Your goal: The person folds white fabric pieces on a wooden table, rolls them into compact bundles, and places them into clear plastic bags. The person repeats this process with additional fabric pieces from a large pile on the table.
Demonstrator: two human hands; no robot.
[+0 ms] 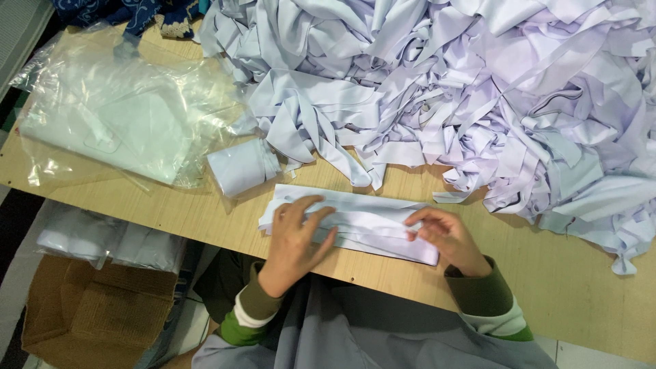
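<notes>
1. Left hand (pixel 295 236) flat, fingers spread, pressing on strip stack (pixel 355 222) at table (pixel 560 280) front edge.
2. Right hand (pixel 447 236) pinching stack's right end.
3. Roll (pixel 242 166) just behind stack; bag (pixel 116 116) far left.
4. Strip pile (pixel 478 82) behind.
5. Box (pixel 96 314) below table.

We see a pale lilac-white heap of fabric strips (pixel 478 89), plain, no print. Folded strip stack (pixel 362 222): same white with a lavender tint. Rolled strip bundle (pixel 242 166): white. Clear plastic bags (pixel 116 109), whitish contents. Table (pixel 581 287): light wood grain, tan. Sleeves (pixel 488 301): olive, with green and white striped cuffs. Cardboard box (pixel 89 314): brown. Cloth top left (pixel 123 10): dark blue, patterned.
</notes>
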